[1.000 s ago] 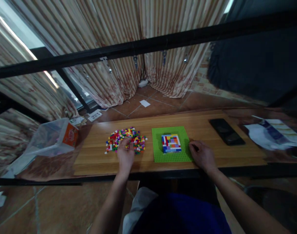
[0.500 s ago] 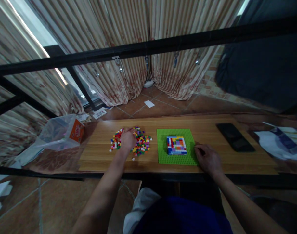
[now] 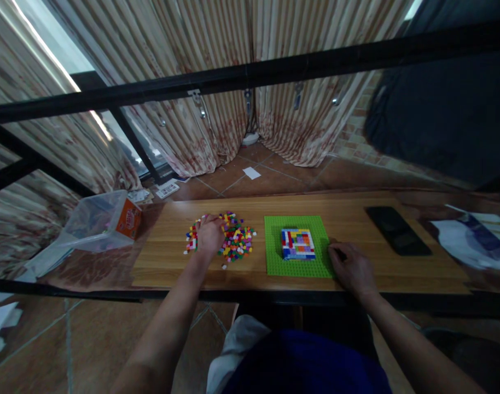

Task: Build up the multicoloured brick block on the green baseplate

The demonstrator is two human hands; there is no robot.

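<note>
Reaching farther over loose bricks (image 3: 237, 242) on table (image 3: 163, 268) with left hand (image 3: 210, 235) than a second ago; can't tell either grip. Keeping right hand (image 3: 352, 268) curled at edge of green baseplate (image 3: 285, 268), leaving brick build (image 3: 298, 244) on it unchanged.

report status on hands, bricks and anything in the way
Left hand over loose bricks; right hand at right edge of plate. Build on plate. Phone farther right, apart from hands.

Bricks (image 3: 237, 241) left of baseplate (image 3: 297, 268) (phone (image 3: 399, 231) right)
</note>
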